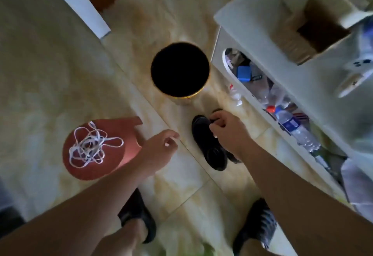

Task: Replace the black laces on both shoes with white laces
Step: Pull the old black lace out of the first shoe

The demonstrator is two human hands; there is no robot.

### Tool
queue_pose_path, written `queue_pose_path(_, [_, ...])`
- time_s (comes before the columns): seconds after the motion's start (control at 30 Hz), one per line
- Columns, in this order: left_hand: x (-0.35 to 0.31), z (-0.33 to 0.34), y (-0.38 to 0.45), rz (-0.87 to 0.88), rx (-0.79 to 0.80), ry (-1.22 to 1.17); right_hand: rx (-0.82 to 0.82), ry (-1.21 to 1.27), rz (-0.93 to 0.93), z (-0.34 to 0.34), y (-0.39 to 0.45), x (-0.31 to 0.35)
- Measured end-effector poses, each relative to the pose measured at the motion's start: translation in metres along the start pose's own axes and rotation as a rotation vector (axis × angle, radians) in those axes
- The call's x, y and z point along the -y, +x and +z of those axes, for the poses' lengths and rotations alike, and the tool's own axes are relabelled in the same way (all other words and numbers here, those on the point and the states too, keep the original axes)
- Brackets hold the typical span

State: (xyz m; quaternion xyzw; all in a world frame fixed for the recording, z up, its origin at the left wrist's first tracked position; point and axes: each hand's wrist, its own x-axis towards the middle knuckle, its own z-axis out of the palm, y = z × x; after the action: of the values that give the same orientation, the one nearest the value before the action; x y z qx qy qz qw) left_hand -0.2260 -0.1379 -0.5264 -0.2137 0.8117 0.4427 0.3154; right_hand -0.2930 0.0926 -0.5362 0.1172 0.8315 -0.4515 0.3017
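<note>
The right hand (224, 128) had its fingers curled round the top edge of a black shoe (207, 144) on the floor (181, 185). A second black shoe seemed to lie half hidden behind that arm. The left hand (161, 146) hung loose and held nothing. The white laces (90, 144) lay in a tangle on a red mat (121, 130), well apart. The shoe was probably light and bendy. The laces looked soft and floppy, best pinched at a stiff tip.

No readable text, water bottle (290, 123) with a blue label too blurred to make out
</note>
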Motion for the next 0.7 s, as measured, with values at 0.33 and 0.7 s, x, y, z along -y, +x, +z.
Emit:
queue_pose_path(0.33, [-0.004, 0.095, 0.127, 0.260, -0.045, 0.164, 0.048, -0.308, -0.284, 0.017, 0.119, -0.086])
queue_pose_path(0.7, [-0.016, 0.080, 0.132, 0.381, -0.014, 0.269, -0.074, -0.302, -0.345, -0.015, 0.114, -0.080])
